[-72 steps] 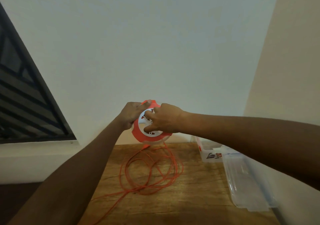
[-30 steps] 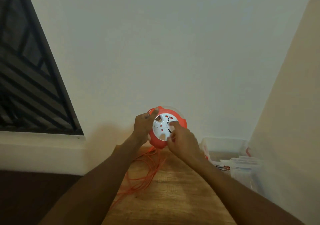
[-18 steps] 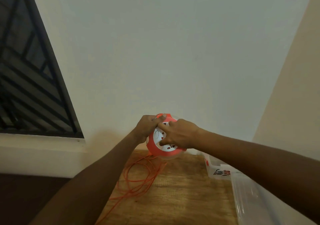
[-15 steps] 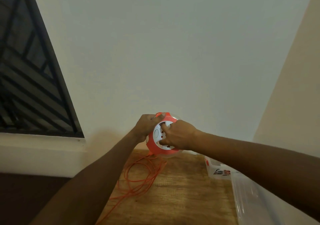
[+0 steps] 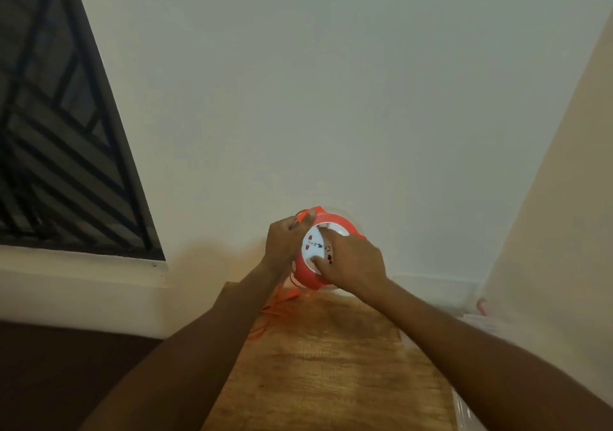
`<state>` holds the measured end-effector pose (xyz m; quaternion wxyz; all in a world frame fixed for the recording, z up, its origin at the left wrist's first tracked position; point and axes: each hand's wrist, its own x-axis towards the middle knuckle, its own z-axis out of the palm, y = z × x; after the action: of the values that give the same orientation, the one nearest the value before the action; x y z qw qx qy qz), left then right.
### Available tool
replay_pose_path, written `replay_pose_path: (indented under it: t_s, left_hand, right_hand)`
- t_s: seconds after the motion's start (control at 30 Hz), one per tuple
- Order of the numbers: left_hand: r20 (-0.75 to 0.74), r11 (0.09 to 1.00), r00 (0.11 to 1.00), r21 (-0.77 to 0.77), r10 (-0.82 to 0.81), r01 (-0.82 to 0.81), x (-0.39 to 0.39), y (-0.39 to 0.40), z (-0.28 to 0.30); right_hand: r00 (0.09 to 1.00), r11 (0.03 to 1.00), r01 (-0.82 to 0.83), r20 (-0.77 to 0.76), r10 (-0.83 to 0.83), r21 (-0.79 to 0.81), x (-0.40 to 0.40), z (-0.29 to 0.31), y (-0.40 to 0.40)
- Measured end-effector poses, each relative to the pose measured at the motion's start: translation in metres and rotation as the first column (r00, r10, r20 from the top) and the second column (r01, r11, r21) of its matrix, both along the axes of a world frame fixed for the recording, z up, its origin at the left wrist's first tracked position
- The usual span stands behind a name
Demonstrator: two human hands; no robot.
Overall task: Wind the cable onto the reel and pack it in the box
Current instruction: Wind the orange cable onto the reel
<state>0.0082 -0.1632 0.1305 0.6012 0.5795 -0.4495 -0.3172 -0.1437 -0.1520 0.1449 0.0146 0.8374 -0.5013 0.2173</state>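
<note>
An orange cable reel (image 5: 306, 273) with a white socket face (image 5: 313, 246) is held upright above the far end of the wooden table (image 5: 331, 364). My left hand (image 5: 285, 241) grips its left rim, thumb over the top edge. My right hand (image 5: 353, 263) lies on the white face, fingers pressed into it. Loose orange cable (image 5: 275, 311) hangs from the reel's underside onto the table; most of it is hidden behind my left forearm. The clear plastic box (image 5: 434, 286) stands at the far right against the wall.
White walls close the table in at the back and right. A dark barred window (image 5: 59, 151) with a white sill fills the left. A clear lid edge (image 5: 464, 414) shows at the table's lower right. Dark floor lies left of the table.
My right hand has swung from the top of the reel's face round to its right and lower side. The view has tilted, so less loose cable shows on the table.
</note>
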Motion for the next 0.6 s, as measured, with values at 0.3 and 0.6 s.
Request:
replay_pose_path:
  t_s: [0.3, 0.6]
  left_hand:
    - [0.043, 0.995, 0.998, 0.084, -0.052, 0.048, 0.015, -0.006, -0.011]
    - [0.112, 0.942, 0.946, 0.182, -0.305, 0.282, 0.031, -0.011, 0.003]
  right_hand:
    - [0.954, 0.94, -0.075, 0.299, -0.029, 0.334, 0.004, -0.014, 0.026]
    - [0.515, 0.799, -0.601, -0.76, 0.397, 0.01, -0.029, 0.036, 0.005]
